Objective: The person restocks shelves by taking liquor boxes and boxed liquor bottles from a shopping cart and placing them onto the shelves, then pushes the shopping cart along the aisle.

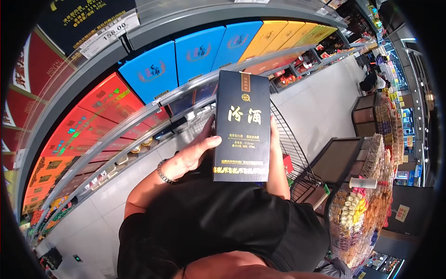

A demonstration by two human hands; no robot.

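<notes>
A tall dark-blue liquor box (pixel 242 139) with gold Chinese lettering is held upright in front of my chest, its printed front facing the camera. My left hand (pixel 197 148) grips its left side, thumb on the front edge and the other fingers hidden behind. A metal-band watch (pixel 164 173) is on that wrist. On the opposite side my right hand (pixel 274 132) presses against the box, its fingers mostly out of sight behind it. Beyond the box stands a wire shopping cart (pixel 290 139), partly covered by my arm and body.
Shelves on the left carry blue boxes (pixel 200 52), red boxes (pixel 109 100) and yellow boxes (pixel 265 39). A price tag (pixel 110 35) hangs at the upper left. To the right are bins of packaged goods (pixel 355 214). Tiled floor (pixel 306 90) runs along the aisle; a person (pixel 374 81) is farther off.
</notes>
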